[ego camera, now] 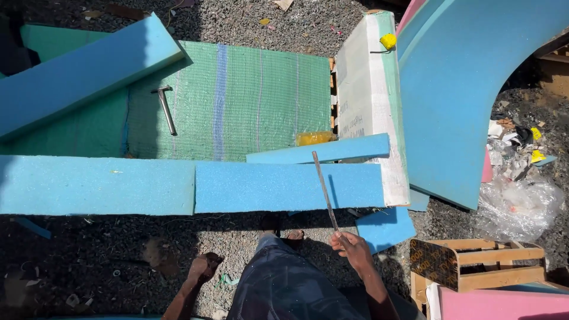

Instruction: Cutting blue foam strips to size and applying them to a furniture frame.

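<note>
My right hand grips the near end of a long thin metal blade. The blade reaches up and across a blue foam slab towards a narrower blue foam strip lying behind it. My left hand hangs low at the left over the gravel with its fingers curled and nothing visible in it. A second long blue foam slab butts against the first one on the left. My knee in dark trousers sits between the two hands.
A hammer lies on a green woven sheet. Another blue foam plank leans at the back left. A large curved blue foam piece, a white-faced board, a wooden crate and pink foam crowd the right.
</note>
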